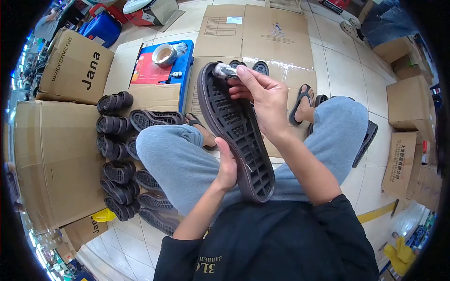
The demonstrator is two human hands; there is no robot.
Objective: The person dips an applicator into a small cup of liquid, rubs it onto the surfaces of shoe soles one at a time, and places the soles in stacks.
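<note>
A dark brown shoe sole (234, 126) with a grid of hollows and a stitched rim stands tilted over my lap, its lower end near my shirt. My left hand (227, 165) grips the sole's left edge, thumb along the rim and fingers hidden behind it. My right hand (268, 96) is closed in a pinch at the upper end. Between its thumb and fingers is a white wad on a short dark piece (224, 70), against the rim at the sole's upper end; whether the wad is cloth or cotton I cannot make out.
At the left, several more soles (118, 173) lie stacked beside large cartons (61, 159). Ahead, a blue tray (186, 61) bears a white bowl (164, 55) and a red sheet. Flattened cardboard (253, 35) covers floor tiles. Boxes (410, 103) stand right; another person's legs (386, 23) show behind.
</note>
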